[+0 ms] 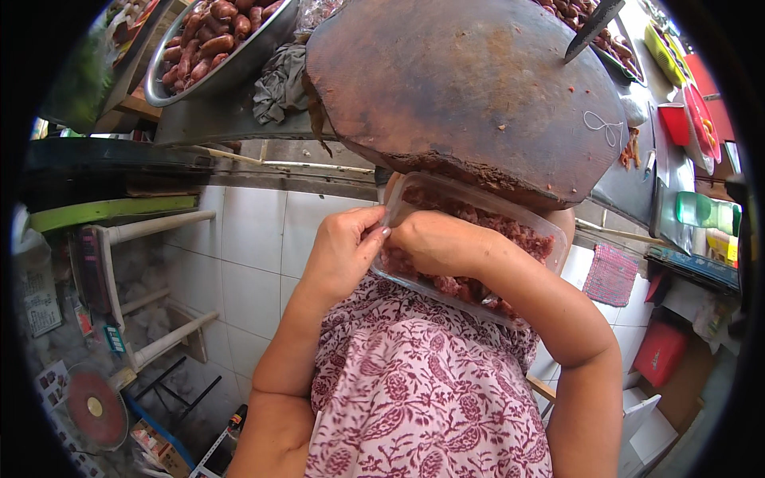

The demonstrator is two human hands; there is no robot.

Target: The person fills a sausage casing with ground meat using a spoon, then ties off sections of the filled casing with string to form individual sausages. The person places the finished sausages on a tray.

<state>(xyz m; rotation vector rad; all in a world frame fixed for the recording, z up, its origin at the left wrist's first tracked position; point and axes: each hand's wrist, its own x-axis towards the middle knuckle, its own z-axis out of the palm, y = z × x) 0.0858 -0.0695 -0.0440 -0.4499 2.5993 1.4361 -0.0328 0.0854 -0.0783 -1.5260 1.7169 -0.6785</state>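
Observation:
A clear plastic tub (550, 225) of minced meat (522, 239) rests on my lap, against the near edge of a round wooden chopping block (470, 88). At the tub's left corner, my left hand (348, 245) is closed, thumb and forefinger pinched together beside the rim. What lies in that pinch is too small to make out. My right hand (434, 243) reaches over the tub with its fingers curled down, close to the left fingertips. Its fingertips are hidden, and I cannot tell what they hold. A loop of white string (603, 127) lies on the block.
A knife (594, 30) stands with its tip on the block's far right. Sausages (213, 40) fill a metal bowl (155, 95) at the far left, beside a crumpled grey cloth (280, 86). A wooden-framed rack (163, 338) stands left; a red basket (700, 119) is at right.

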